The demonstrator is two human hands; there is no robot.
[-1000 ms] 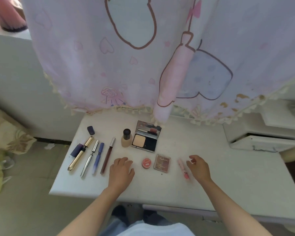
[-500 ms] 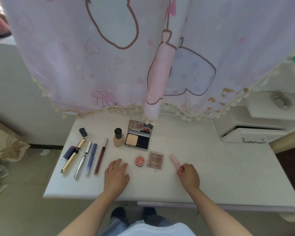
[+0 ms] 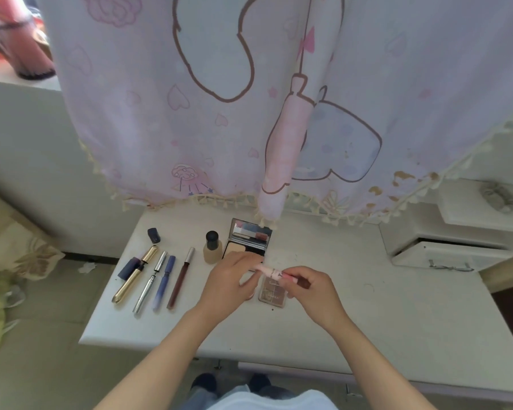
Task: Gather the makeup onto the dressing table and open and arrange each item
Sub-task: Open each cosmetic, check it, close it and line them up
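Both hands hold a pink lip gloss tube (image 3: 272, 271) level above the white dressing table (image 3: 353, 306). My left hand (image 3: 230, 284) pinches its pale cap end and my right hand (image 3: 307, 288) grips the red-tinted end. Under them lies a brown eyeshadow palette (image 3: 271, 294). An open powder compact (image 3: 249, 239) and a foundation bottle (image 3: 212, 247) stand behind. At the left lie a gold lipstick (image 3: 135, 273), a silver mascara (image 3: 150, 282), a blue pen (image 3: 164, 282) and a brown liner (image 3: 180, 278). The small red pot is mostly hidden behind my left hand.
A dark blue cap (image 3: 154, 235) sits near the table's back left corner. A pink printed curtain (image 3: 249, 113) hangs over the back edge. White drawers (image 3: 444, 255), one slightly pulled out, stand at the right. Floor and a cushion (image 3: 15, 253) lie to the left.
My right hand lifted the pink lip gloss off the table. My left hand left the table and took hold of its other end, above the palette.
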